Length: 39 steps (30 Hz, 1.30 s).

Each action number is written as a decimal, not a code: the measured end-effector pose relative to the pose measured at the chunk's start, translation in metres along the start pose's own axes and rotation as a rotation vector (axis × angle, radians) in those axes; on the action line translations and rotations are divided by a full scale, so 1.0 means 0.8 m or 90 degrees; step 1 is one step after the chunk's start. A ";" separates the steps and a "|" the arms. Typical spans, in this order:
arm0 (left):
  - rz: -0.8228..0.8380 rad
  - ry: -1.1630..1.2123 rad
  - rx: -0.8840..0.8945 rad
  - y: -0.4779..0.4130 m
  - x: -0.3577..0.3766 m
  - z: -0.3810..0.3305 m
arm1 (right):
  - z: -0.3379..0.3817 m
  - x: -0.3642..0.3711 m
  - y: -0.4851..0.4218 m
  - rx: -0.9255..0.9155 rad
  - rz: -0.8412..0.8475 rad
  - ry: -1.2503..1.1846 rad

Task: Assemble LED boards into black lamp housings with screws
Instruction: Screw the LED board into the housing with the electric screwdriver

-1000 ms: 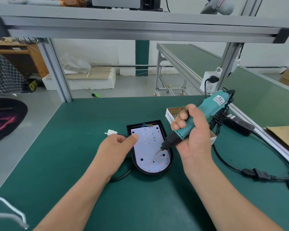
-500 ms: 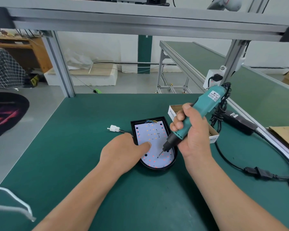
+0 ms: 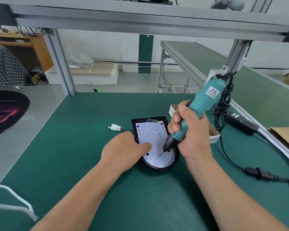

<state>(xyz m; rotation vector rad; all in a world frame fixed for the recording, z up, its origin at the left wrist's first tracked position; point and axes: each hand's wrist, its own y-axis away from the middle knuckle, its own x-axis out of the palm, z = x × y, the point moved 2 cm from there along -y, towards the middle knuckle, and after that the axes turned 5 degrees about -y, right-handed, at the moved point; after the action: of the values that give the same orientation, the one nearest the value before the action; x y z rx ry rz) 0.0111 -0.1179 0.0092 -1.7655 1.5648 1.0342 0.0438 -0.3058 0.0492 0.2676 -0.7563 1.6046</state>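
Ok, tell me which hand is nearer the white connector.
Left. The left hand rests just nearer the camera than the white connector; the right hand, gripping the screwdriver, is across the black housing from it.

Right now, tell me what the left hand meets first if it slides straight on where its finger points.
Likely the black nose of the screwdriver, held by the right hand just above the LED board; depth between them is unclear.

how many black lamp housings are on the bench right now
1. The black lamp housing lies on the green bench between the left hand and the right hand gripping the screwdriver, LED board inside. No others show.
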 end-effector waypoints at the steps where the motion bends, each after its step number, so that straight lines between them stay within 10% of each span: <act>1: 0.002 -0.003 -0.001 0.000 0.000 -0.001 | 0.001 0.004 0.002 -0.006 0.021 0.017; 23: 0.022 -0.020 0.008 0.008 -0.009 -0.009 | 0.027 0.011 0.001 -0.043 0.151 -0.070; 31: 0.009 0.758 -0.095 0.005 -0.049 0.008 | 0.017 -0.015 -0.013 -0.006 -0.088 -0.226; 39: 0.202 0.710 0.030 0.031 -0.022 -0.014 | 0.022 -0.006 -0.008 -0.003 -0.107 -0.293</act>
<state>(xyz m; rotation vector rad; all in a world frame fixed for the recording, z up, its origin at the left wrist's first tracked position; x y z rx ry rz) -0.0120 -0.1211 0.0319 -2.2438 2.5229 0.0142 0.0464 -0.3202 0.0622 0.6945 -1.0562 1.3948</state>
